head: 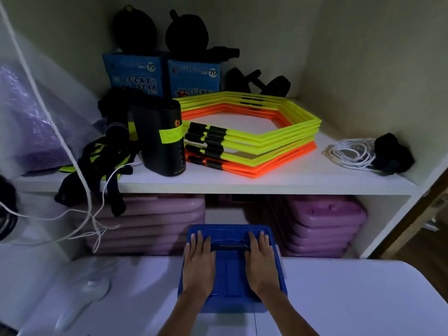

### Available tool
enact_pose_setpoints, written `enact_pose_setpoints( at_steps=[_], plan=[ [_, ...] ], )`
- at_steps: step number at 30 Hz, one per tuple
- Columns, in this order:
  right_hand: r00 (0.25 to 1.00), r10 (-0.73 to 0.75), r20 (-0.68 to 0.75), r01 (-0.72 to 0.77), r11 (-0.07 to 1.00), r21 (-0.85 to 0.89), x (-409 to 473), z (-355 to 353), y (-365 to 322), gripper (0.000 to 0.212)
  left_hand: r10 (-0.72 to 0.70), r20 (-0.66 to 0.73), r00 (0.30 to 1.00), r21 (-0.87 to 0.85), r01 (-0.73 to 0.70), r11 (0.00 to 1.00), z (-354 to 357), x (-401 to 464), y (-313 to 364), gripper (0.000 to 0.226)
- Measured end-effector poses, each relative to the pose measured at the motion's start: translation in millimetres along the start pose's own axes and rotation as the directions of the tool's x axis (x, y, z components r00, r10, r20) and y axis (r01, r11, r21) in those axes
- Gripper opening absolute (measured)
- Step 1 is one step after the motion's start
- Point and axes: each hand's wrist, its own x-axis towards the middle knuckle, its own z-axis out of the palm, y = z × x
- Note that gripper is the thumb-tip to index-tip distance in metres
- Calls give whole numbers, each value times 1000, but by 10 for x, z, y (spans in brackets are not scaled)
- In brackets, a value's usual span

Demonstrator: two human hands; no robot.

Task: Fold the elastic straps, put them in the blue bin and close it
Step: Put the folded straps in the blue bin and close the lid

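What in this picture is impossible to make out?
Head view only:
- Inside of the blue bin: hidden by its lid, so the straps cannot be checked.
- Lid latching: left hand and right hand lie flat over it.
- Lower-shelf purple cases: partly behind the bin.
- Writing on the yellow label: too small.

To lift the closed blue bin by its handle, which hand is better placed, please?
Either, slightly the right hand: both lie flat on the blue bin lid, but its fingers seem nearer the handle than those of the left hand.

Smooth blue plastic bin lid (pixel 231 275); matt white shelf (pixel 266 180).
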Motion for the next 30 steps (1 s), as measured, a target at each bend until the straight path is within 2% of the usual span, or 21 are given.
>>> enact_pose_setpoints(
  at_steps=[5,6,8,9,12,15,17,19,21,22,24,27,30],
  plan=[
    [999,39,-6,-39,998,-50,57,118,29,54,5,-14,1000,-28,-6,1000,225,71,-59,39],
    [999,40,-25,-41,998,-51,61,127,36,54,-8,-5,1000,-32,8,999,192,63,-41,51],
    [998,35,-59,-38,997,-62,79,134,45,59,-12,25,1000,-53,14,998,107,61,3,87],
    [996,29,-80,-35,996,-77,86,136,39,62,-17,48,999,-73,21,997,88,55,8,97],
    [994,22,-104,-34,993,-115,82,138,2,74,-26,44,999,-63,29,998,32,64,-13,85],
    [1000,-1,-24,-5,974,-226,80,175,41,79,-26,39,999,109,22,994,77,107,-46,69],
    [1000,-10,12,13,963,-269,95,191,71,85,-61,60,996,116,53,992,88,116,14,57],
    [1000,-11,-4,9,962,-271,79,200,76,90,-61,74,995,129,51,990,91,119,61,54],
    [1000,-10,-5,8,960,-279,56,211,66,87,-54,11,998,164,52,985,60,113,15,54],
    [1000,-7,-2,7,961,-276,50,212,59,85,-66,-28,997,178,70,982,43,113,-48,57],
    [1000,-3,8,5,964,-264,41,208,49,82,-162,-57,985,187,170,968,-4,98,-174,79],
    [999,10,33,-2,967,-256,37,202,51,72,-402,85,912,100,394,914,-10,42,-246,112],
    [998,-6,55,22,958,-285,58,149,72,76,-483,204,851,-43,501,864,-74,11,-178,116]
  ],
)
